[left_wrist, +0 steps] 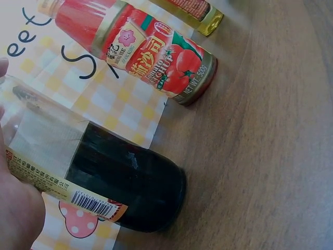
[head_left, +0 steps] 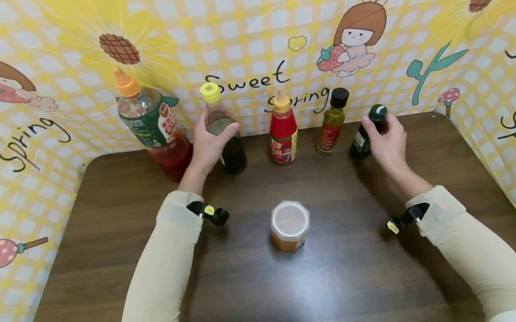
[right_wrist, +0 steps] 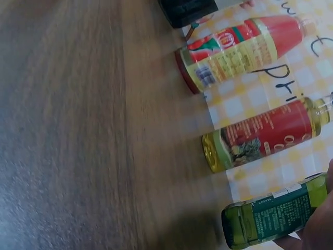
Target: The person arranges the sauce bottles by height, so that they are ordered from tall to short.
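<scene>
My left hand (head_left: 208, 145) grips a clear bottle of dark sauce (head_left: 232, 153) with a yellow cap, standing on the table. In the left wrist view, that dark sauce bottle (left_wrist: 130, 177) shows a yellowish label with a barcode. Fingers and thumb of my right hand (head_left: 388, 141) hold a small green glass bottle (head_left: 360, 141) with a dark cap near its neck. Its base and green label appear in the right wrist view, where the green bottle (right_wrist: 276, 214) looks slightly tilted. Between the hands stand a tomato ketchup bottle (head_left: 283, 139) and a red-labelled oil bottle (head_left: 331, 129).
A large bottle of red sauce (head_left: 153, 125) with an orange nozzle cap stands left of my left hand. A lidded octagonal jar (head_left: 291, 226) sits mid-table. The brown wooden table (head_left: 245, 300) meets a checked yellow cloth (head_left: 242, 19) behind the bottles.
</scene>
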A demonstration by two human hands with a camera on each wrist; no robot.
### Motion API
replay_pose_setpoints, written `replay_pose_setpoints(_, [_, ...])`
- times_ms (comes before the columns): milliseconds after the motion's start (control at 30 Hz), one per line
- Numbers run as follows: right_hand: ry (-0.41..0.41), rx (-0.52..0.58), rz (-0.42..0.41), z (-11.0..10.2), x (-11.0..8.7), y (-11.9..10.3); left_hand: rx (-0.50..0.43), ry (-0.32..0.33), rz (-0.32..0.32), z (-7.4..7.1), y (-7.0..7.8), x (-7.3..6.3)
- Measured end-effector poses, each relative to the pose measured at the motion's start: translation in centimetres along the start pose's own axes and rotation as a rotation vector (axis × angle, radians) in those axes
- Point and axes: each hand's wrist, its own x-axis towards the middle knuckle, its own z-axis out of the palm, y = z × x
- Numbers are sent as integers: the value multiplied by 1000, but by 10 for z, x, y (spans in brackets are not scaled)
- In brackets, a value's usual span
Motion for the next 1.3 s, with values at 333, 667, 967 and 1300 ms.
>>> replay_pose_setpoints(333, [53,4,5,5,11,11,-13,3,10,1,0,0])
replay_pose_setpoints(667, [85,13,-54,7,17,24,-23,3,28,1,0,0])
replay_pose_setpoints(967, [90,16,-76,11,19,30,-19,6,13,0,1,0])
replay_pose_setpoints(1300, [101,-5,-65,14,21,33,-10,5,9,0,1,0])
